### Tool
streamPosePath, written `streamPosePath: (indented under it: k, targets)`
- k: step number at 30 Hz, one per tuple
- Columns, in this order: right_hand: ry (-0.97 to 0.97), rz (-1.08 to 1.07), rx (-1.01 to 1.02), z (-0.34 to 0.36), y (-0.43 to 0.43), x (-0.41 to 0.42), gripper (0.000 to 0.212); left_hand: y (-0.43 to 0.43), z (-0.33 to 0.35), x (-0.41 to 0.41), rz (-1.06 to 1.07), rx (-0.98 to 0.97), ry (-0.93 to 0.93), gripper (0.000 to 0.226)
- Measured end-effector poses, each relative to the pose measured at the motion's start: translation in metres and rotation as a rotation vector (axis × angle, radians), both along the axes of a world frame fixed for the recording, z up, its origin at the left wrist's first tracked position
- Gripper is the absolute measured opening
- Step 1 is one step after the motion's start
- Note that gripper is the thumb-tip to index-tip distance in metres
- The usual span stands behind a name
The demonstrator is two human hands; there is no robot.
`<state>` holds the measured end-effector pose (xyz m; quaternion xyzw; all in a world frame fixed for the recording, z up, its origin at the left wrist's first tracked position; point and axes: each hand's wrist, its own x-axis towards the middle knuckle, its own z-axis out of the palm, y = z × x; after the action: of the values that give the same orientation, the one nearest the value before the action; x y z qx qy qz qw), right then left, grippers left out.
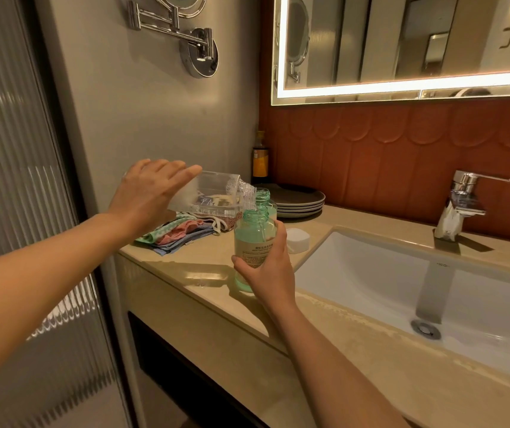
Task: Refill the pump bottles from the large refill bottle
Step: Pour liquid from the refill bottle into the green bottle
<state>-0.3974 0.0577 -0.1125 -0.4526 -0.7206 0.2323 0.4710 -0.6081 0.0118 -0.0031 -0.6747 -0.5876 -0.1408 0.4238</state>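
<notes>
Left of the sink (371,273), an uncapped green pump bottle (252,239) was held upright by the right hand (266,273), fingers and thumb wrapped round its lower body. Above it, a clear refill bottle (213,196) was held tipped sideways by the left hand (145,193), fingers clamped over its base, neck at the green bottle's mouth.

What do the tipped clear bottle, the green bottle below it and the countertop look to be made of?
The tipped clear bottle: probably thin glossy plastic; see-through walls, ridged neck. The green bottle: translucent teal, plastic or glass, hard to tell; light passes through. The countertop: polished beige stone or stone-look composite; mottled, with reflections.
</notes>
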Motion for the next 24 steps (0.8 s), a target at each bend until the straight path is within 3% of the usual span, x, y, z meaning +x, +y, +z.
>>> streamPosePath:
  k: [24]
  targets:
    - [-0.052,-0.042,-0.015,-0.0017,-0.0005,-0.0023,0.105,-0.0028,0.0028,0.0022,0.007,-0.03,-0.011,0.091]
